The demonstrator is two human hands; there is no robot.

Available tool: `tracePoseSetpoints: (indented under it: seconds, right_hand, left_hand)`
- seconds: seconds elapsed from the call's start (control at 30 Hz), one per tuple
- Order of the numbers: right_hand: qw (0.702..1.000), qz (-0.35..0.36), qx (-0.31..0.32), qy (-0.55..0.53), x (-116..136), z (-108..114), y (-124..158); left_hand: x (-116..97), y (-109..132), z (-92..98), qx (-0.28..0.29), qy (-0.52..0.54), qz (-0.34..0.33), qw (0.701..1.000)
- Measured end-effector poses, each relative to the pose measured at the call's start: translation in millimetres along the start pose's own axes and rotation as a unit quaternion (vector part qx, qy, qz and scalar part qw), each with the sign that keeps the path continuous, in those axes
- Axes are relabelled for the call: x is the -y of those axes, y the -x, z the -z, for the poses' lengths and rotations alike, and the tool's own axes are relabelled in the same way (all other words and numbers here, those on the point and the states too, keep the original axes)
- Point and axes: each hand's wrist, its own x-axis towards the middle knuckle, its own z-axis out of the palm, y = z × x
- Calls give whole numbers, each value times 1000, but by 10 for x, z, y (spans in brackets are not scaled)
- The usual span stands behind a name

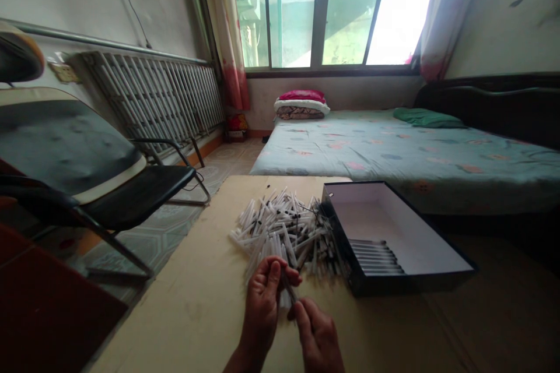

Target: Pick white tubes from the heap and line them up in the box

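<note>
Between my two hands a slim pen (289, 289) slants down to the right, above the table's near part. My left hand (265, 294) is closed around its upper end, thumb on top. The fingers of my right hand (317, 331) pinch its lower end. Just beyond the hands lies a loose pile of white, translucent pen barrels (284, 221), with black pen parts (321, 250) on its right side. Right of the pile stands an open dark box (411, 284) with a pale inside. Several assembled pens (376, 257) lie side by side in its near left corner.
Everything rests on a yellowish tabletop (184, 303). Behind it is a bed (350, 145) with folded bedding (301, 105) and a green cloth (429, 118). To the left stand a black chair (140, 192) and a slatted metal frame (153, 93) against the wall.
</note>
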Motion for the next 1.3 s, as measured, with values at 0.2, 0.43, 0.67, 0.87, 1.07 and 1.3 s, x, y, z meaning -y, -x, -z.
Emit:
tracePoseSetpoints:
  seconds: [0.2,0.43,0.67,0.87,1.07,1.3]
  right_hand:
    - [892,-306,127,-309,96,34,-14]
    - [963,-216,63,-151,271,383,-133]
    - [916,12,26,400,388,1529,-1264]
    - [755,-24,151,638,84,1755,-2066]
    - [672,-47,288,681,-195,1572,-2199]
    - [663,-20,333,670,-349,1557,-2217]
  left_hand:
    - [16,26,45,29,-3,6,1000]
    - [52,44,133,58,-52,2,997]
    - [81,94,601,-137,-193,-120,964]
    - [278,18,915,-221,-255,-162,927]
    - [312,-47,963,-210,-273,-157,925]
    - [295,-54,963,-208,-263,-145,931]
